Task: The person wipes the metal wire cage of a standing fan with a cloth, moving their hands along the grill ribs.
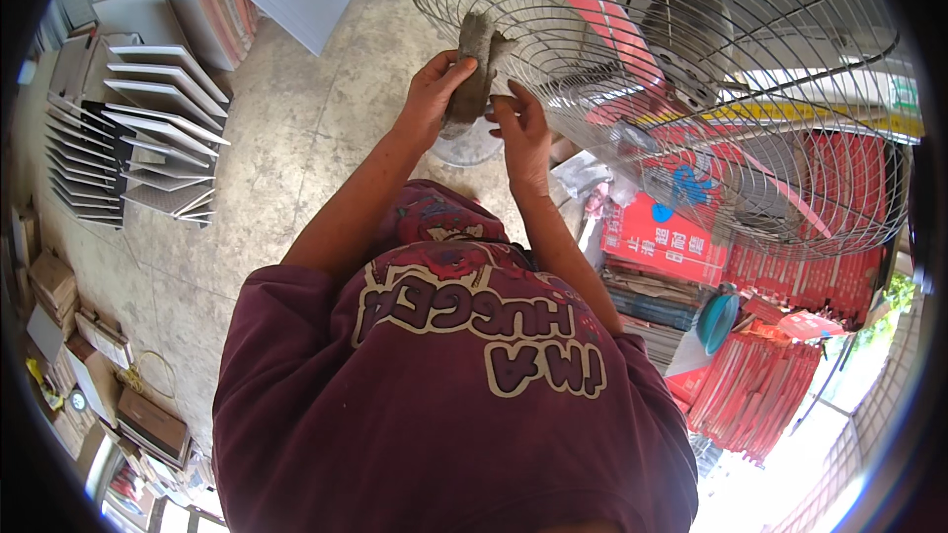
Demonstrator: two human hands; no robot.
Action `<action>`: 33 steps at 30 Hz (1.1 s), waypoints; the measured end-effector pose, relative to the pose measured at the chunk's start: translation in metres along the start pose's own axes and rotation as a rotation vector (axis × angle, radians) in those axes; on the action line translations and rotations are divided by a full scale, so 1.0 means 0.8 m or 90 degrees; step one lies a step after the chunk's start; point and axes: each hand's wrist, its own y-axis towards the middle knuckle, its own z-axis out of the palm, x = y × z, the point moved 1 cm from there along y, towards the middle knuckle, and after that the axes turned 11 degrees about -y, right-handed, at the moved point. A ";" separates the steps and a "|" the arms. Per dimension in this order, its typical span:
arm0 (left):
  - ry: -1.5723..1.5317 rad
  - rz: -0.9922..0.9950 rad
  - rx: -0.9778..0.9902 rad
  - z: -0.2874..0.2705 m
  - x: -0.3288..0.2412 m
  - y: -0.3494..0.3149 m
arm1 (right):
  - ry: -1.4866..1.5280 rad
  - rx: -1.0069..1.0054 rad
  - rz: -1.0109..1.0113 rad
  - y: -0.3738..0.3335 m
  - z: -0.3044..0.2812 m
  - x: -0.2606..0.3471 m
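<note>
My left hand (434,99) grips a rough grey-brown flat piece (475,69) between thumb and fingers. The piece is long and narrow, with a ragged tuft on its right side; its exact kind does not show. Close to its lower right edge is my right hand (525,133), fingers bent and apart, holding nothing that I can see. Whether those fingertips touch the piece is unclear. Just to the right stands a large fan with a wire guard (553,49) and a pink-red blade (592,15) behind the wires.
Below my hands is a round pale base (466,150) on the concrete floor (296,128). Racks of tile panels (163,128) stand at left, with boxes (148,415) below them. Stacked red cartons (755,390) and a teal oval object (718,324) are at right.
</note>
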 end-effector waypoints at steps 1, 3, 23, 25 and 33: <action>0.007 -0.006 -0.008 -0.005 0.002 0.004 | 0.008 0.007 0.010 -0.004 0.002 -0.004; 0.036 -0.022 -0.050 -0.018 0.011 0.010 | 0.024 0.021 0.029 -0.016 0.008 -0.008; 0.177 0.096 -0.201 -0.025 -0.026 0.026 | 0.050 0.134 0.070 -0.045 0.010 -0.001; 0.119 0.109 -0.136 -0.011 -0.040 0.022 | 0.048 0.132 0.076 -0.044 0.010 -0.003; -0.010 0.117 0.093 -0.014 -0.082 0.021 | 0.043 0.123 0.083 -0.044 0.005 -0.003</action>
